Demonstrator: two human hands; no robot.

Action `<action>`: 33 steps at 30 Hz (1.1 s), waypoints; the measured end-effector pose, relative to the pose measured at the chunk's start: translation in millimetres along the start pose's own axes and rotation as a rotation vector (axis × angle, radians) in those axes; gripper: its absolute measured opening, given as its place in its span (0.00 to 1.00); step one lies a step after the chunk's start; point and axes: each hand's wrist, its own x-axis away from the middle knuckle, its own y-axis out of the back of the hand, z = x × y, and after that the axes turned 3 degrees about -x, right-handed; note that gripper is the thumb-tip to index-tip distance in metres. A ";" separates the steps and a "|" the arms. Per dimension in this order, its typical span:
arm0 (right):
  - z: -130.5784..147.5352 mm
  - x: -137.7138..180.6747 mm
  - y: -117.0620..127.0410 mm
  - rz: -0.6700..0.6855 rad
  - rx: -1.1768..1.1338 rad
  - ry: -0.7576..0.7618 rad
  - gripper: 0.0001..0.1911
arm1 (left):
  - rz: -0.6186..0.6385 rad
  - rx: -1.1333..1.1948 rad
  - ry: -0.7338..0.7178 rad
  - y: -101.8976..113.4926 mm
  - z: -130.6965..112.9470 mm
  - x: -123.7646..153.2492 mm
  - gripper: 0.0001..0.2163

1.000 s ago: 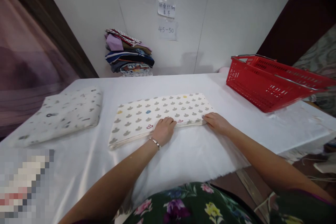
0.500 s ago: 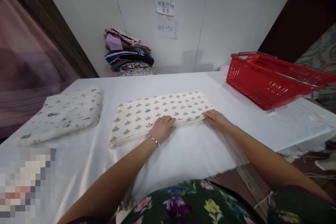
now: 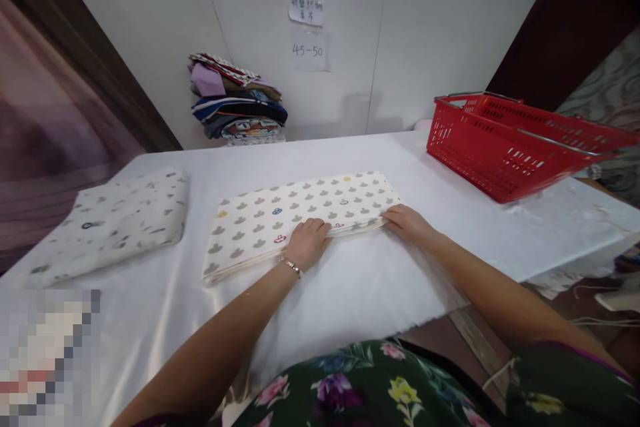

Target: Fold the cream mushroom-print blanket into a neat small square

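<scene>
A folded cream cloth (image 3: 265,217) with grey mushroom-like prints and a few coloured ones lies flat, long side toward me, its layers showing at the near edge. My left hand (image 3: 307,243) is closed over the middle of that edge, fingers on top of the fabric, a bracelet at the wrist. At the near right corner, my right hand (image 3: 407,223) pinches the layers between thumb and fingers. The thumbs are partly hidden.
The white-covered table (image 3: 350,293) carries another folded, printed white cloth (image 3: 125,223) on the left. A pile of folded fabrics (image 3: 237,100) stands against the back wall beneath paper signs (image 3: 307,50). A red shopping basket (image 3: 500,153) sits at the right. The lower left corner is pixelated.
The view has shifted slightly, so everything on the table appears a little farther left. Both hands keep their places on the folded cloth.
</scene>
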 end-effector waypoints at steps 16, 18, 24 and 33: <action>4.4 2.3 -6.4 -0.031 0.117 0.029 0.11 | -0.001 -0.095 -0.057 -0.9 -4.8 -0.5 0.08; 3.8 2.6 -6.3 -0.053 0.091 0.037 0.11 | 0.003 -0.092 -0.042 2.2 -5.3 0.0 0.08; 3.1 1.4 -8.5 -0.070 0.125 0.015 0.10 | 0.007 -0.115 -0.042 1.3 -3.3 0.2 0.10; 1.6 1.4 -4.0 0.028 0.066 0.060 0.13 | -0.038 -0.060 -0.084 0.6 -1.5 6.1 0.13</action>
